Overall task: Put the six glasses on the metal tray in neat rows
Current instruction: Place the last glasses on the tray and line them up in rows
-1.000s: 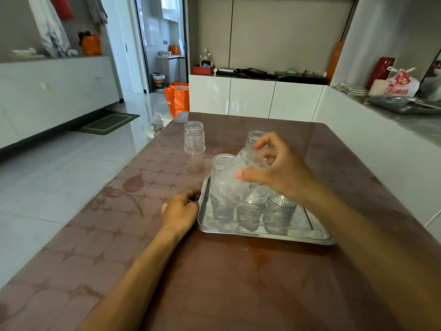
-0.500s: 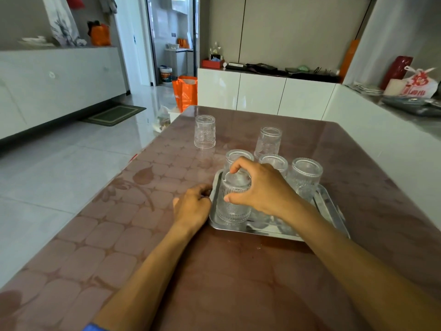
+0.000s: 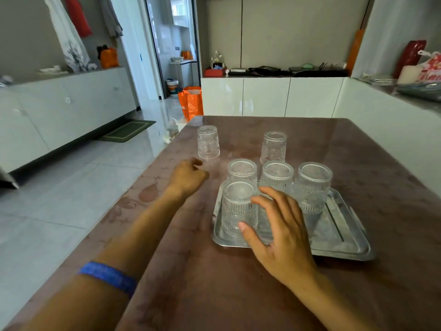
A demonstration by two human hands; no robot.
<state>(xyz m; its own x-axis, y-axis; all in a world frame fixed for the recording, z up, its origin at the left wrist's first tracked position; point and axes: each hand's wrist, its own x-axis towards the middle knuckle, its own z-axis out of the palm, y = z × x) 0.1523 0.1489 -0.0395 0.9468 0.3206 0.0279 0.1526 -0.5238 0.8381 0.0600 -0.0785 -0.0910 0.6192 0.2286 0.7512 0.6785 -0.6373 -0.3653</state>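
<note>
A metal tray (image 3: 338, 237) lies on the brown table. Several ribbed glasses stand upside down on it: three in the back row (image 3: 276, 177) and one at the front left (image 3: 238, 209). My right hand (image 3: 281, 230) hovers with spread fingers just right of that front glass, thumb near its base, holding nothing. Two more glasses stand on the table beyond the tray, one at far left (image 3: 208, 142) and one behind the back row (image 3: 273, 146). My left hand (image 3: 188, 175) is stretched out over the table toward the far left glass, fingers loosely curled and empty.
The table (image 3: 214, 283) ends at the left over a tiled floor. White cabinets run along the far wall and the right side. An orange bag (image 3: 191, 102) stands on the floor past the table's far left corner.
My right hand set the glass down at the tray's front left and let go. My left hand left the tray's edge and moved forward toward the far left glass.
</note>
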